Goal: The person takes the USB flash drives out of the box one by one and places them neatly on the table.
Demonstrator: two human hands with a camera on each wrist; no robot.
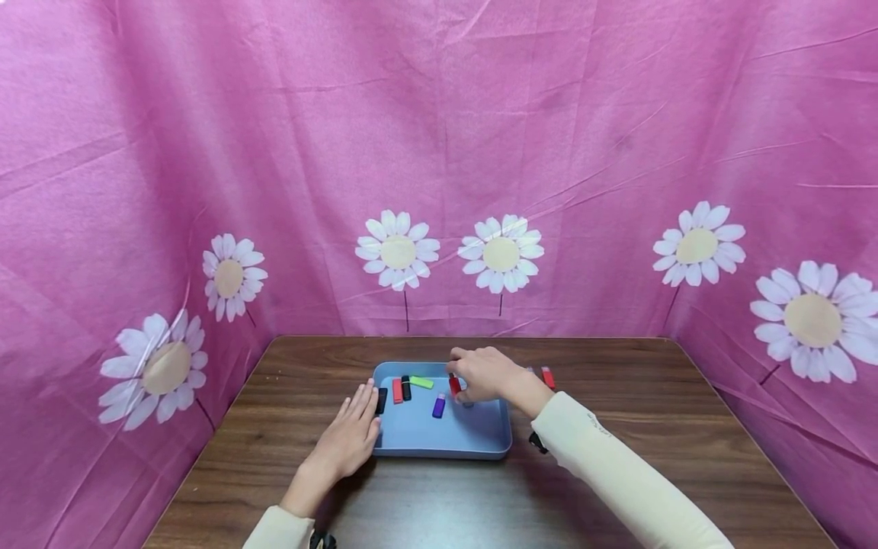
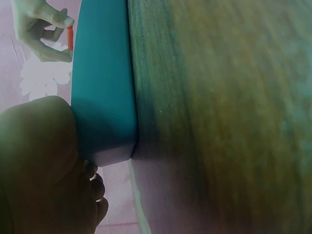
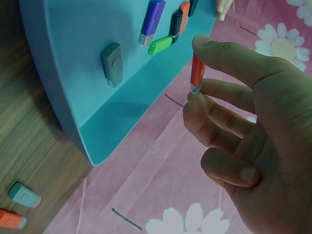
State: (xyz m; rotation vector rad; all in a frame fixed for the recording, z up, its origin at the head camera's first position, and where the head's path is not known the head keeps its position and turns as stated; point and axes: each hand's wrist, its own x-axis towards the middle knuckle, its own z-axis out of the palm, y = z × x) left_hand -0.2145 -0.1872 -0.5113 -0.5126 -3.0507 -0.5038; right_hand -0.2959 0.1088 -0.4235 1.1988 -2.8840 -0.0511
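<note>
- The right hand [image 1: 488, 374] is pinching a red USB drive [image 3: 197, 72] between thumb and fingertips, holding it above the far right part of the blue tray [image 1: 439, 441].
- The red USB drive is showing a slim, glossy red body and a clear or silvery tip, which is pointing toward the fingers.
- The left hand [image 1: 346, 435] is gripping no drive; its fingers are lying straight along the tray's left rim.
- Inside the tray, a purple drive [image 3: 152, 22], a grey drive [image 3: 112, 64], a lime-green drive [image 3: 160, 45], a coral-red drive [image 1: 397, 390] and two black ones are lying.
- On the wooden table [image 1: 617, 457], right of the tray, a pale grey drive [image 3: 23, 195] and an orange-red drive [image 3: 10, 219] are resting.
- The right sleeve [image 1: 631, 476] is bearing small dark lettering, too small to read; no brand is showing legibly on the drives.
</note>
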